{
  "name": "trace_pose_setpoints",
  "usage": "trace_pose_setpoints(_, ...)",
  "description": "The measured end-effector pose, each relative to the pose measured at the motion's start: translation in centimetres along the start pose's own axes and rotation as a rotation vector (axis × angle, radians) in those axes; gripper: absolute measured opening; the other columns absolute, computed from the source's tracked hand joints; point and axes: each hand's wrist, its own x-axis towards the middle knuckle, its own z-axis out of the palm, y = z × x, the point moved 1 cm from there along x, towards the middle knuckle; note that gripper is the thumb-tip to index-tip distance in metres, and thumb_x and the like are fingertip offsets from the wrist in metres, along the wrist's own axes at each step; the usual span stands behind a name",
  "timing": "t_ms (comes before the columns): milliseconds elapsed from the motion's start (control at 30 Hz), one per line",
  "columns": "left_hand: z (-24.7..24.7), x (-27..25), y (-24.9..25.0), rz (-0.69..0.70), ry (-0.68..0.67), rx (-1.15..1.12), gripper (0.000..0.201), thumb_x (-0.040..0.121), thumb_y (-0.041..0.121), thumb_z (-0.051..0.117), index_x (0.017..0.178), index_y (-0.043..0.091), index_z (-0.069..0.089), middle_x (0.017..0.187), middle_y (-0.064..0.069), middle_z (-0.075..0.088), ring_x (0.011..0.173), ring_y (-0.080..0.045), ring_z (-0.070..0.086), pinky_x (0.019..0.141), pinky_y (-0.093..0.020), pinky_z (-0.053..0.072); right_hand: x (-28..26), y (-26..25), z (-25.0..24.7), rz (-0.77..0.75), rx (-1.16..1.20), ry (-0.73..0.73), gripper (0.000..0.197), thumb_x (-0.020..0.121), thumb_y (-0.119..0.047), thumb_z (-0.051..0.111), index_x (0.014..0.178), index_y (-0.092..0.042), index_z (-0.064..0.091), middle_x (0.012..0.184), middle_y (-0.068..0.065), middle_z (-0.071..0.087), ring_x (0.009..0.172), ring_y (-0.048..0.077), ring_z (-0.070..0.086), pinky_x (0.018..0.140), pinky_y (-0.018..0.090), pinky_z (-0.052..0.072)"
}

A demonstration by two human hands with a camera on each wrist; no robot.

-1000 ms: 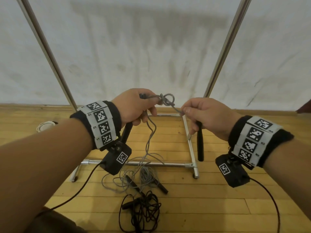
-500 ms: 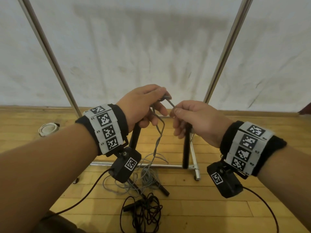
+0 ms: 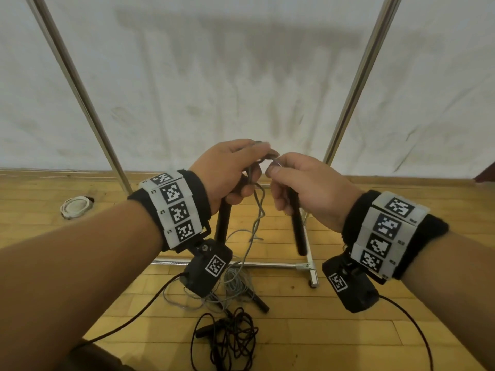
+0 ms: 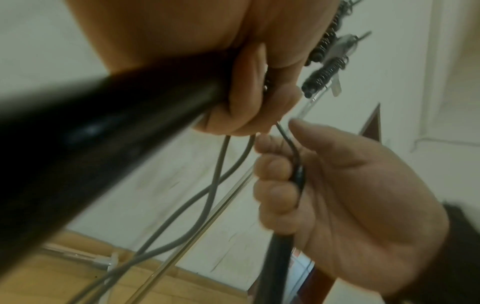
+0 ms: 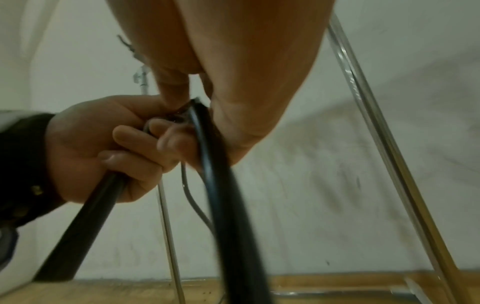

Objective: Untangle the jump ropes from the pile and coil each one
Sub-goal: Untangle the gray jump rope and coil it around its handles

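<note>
1. Head view: left hand (image 3: 227,172) and right hand (image 3: 305,188) meet at centre, each curled round a black handle (image 3: 223,220) of the grey jump rope (image 3: 257,218); rope trails to the floor pile (image 3: 227,298) at 6 o'clock, black rope (image 3: 230,341) just below.
2. Left wrist view: left fingers (image 4: 244,102) grip the handle, grey strands hang at 6 o'clock.
3. Right wrist view: right hand (image 5: 233,82) clasps its handle (image 5: 223,195); fingertips meet.

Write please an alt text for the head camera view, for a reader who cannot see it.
Two hands, left hand and right hand, meet at chest height, each gripping a black handle of a grey jump rope that hangs to the wooden floor. Below lie a grey tangle and a black rope pile.
</note>
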Motion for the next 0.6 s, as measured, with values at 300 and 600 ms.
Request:
trace_pose_setpoints(300,-1.7,0.1,1.0,0.005,0.088,-0.172,0.037,0.106,0.043,0.056,0.118,0.014,0.076,0.071,-0.001,0.056,0.047,-0.014,0.044,0.036,-0.020,0.028,-0.8,0.8,-0.6,0.006,-0.002,-0.034,0.029,0.110,-0.025,0.043,0.109,-0.007,0.064,0.072,0.005,0.056,0.055,0.021,0.054,0.051,0.037,0.054)
trace_pose_setpoints(600,-0.3,-0.3,0.1,-0.056,-0.014,-0.200,0.029,0.103,0.039,0.062,0.112,0.018,0.078,0.074,-0.003,0.059,0.049,-0.014,0.046,0.035,-0.020,0.031,-0.3,-0.6,0.3,-0.018,-0.174,0.050,0.033,0.110,-0.031,0.041,0.107,-0.007,0.063,0.063,0.001,0.048,0.046,0.012,0.038,0.045,0.028,0.030)
